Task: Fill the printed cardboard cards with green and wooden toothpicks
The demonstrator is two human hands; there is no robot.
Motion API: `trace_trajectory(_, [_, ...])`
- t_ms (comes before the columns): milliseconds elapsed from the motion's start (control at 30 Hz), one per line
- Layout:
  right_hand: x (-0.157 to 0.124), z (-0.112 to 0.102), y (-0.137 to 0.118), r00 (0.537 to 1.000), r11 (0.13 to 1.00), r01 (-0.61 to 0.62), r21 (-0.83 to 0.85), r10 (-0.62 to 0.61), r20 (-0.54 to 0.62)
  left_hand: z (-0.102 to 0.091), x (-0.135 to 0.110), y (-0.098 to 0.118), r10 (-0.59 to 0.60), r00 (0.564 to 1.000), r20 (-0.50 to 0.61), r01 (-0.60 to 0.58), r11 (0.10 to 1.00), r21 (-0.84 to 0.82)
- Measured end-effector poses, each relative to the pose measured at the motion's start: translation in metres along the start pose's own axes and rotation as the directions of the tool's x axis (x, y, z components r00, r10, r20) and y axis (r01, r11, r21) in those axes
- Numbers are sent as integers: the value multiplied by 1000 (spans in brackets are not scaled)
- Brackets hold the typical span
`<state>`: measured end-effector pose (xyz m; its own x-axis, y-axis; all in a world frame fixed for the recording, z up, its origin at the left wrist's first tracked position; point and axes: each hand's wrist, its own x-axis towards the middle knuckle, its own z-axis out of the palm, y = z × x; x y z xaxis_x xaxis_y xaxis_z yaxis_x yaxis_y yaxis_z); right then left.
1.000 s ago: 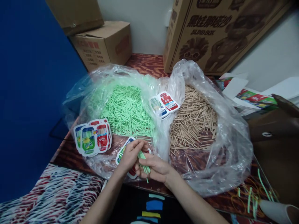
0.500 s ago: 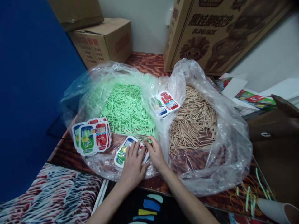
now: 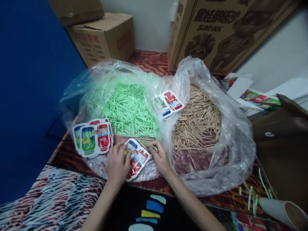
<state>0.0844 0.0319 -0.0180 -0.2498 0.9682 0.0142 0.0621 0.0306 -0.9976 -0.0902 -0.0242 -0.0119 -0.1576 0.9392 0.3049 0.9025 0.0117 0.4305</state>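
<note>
My left hand [image 3: 118, 163] bends its fingers and thumb over the left half of a jar-shaped packet [image 3: 141, 157] printed with green and red drink jars. Part of the green side is hidden under those fingers. Close to the packet's right edge, my right hand [image 3: 162, 159] is closed in a pinch around a small bunch of green sticks [image 3: 154, 148], whose ends poke out by the thumb. Loose green sticks [image 3: 132, 110] lie heaped in a clear plastic bag just beyond both hands. A stack of similar packets [image 3: 92, 138] rests at the left.
Brown sticks [image 3: 197, 122] fill a second clear bag [image 3: 231, 170] on the right. More packets [image 3: 169, 104] lie between the heaps. Cardboard boxes [image 3: 101, 41] stand behind. Rubber bands and a pale cup [image 3: 276, 210] are at the lower right, and a blue panel [image 3: 31, 96] borders the left.
My left hand has moved left across the packet, uncovering its red side and covering the green one. The packet has shifted slightly. My right hand keeps its pinch on the green sticks.
</note>
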Motion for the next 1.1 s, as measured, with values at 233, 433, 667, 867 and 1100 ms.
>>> trace_trajectory(233, [1,-1,-2,1000,999,10,-40,-11,-2,7,5,-10,-73,994,82,62,990,125])
trace_trajectory(433, [1,-2,0,1000,999,10,-52,-9,15,10,5,-13,-81,996,21,81,997,-12])
trace_trajectory(667, [1,-2,3,1000,998,13,-61,-11,27,10,4,-15,23,999,25,-20,995,-101])
trace_trajectory(867, [1,-2,4,1000,998,-1,-66,3,26,11,6,-18,129,989,73,-120,986,-112])
trace_trajectory(1100, [1,-2,3,1000,999,1,-49,0,18,12,4,-29,197,979,54,-193,979,-68])
